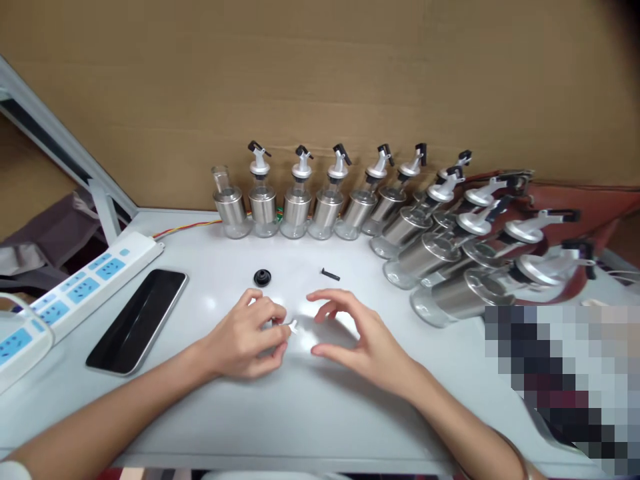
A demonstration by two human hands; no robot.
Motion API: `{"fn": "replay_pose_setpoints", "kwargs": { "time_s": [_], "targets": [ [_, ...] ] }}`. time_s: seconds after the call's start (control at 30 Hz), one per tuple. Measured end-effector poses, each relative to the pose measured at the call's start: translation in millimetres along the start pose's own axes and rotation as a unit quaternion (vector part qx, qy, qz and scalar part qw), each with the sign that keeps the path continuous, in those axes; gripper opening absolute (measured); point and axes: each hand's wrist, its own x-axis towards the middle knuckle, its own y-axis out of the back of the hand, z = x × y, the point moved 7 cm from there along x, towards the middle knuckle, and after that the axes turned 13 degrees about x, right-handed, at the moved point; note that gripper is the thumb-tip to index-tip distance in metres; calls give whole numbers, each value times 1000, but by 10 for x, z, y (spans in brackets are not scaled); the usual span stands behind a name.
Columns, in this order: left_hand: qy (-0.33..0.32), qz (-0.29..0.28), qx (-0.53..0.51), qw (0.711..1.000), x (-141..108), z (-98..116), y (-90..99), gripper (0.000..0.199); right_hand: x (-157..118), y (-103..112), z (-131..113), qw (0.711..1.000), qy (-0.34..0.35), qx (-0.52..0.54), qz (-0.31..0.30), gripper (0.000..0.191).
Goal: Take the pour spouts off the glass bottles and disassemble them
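My left hand (250, 337) is closed around a pourer spout (293, 327); only its small silver-white tip shows past the fingers. To the right of it, my right hand (360, 340) is open, thumb and fingers spread apart with nothing between them. A round black stopper (262, 277) lies on the table just beyond my left hand. Beyond my right hand lies a thin black stick-like part (331, 274). At the left end of the back row stands a glass bottle (231, 207) with a steel sleeve and a bare neck.
Several steel-sleeved bottles (296, 210) with silver pourers and black levers curve along the back and right of the white table (240, 413). A phone (137, 320) and a white power strip (75, 297) lie at left. Cardboard (300, 80) walls the back; a reddish-brown bag (580, 207) sits behind the bottles.
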Motion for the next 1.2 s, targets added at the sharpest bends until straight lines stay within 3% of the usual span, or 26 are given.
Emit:
{"fn": "replay_pose_setpoints", "kwargs": {
  "time_s": [0.2,0.3,0.6,0.73,0.83,0.93,1.1,1.2],
  "targets": [
    [43,-134,-16,990,-44,-212,-224,17,13,125,42,996,-38,44,62,44],
    [47,-151,-43,987,-57,-223,-257,22,3,145,29,996,-20,37,73,46],
    [50,-77,-107,990,-29,-252,-143,36,22,267,38,991,17,40,123,44],
    [48,52,-67,995,-56,-190,61,35,17,417,57,986,21,-39,162,20],
    [-19,97,-42,994,-60,79,166,31,32,458,153,980,-19,-166,112,22],
    [-70,66,-40,995,-20,281,152,25,30,446,255,966,-57,-244,58,19],
    [66,8,-12,998,28,-28,47,31,15,319,283,958,-72,-277,0,19],
    [83,-65,19,994,15,-143,-61,32,10,266,286,956,-76,-284,-14,16]
  ]
}}
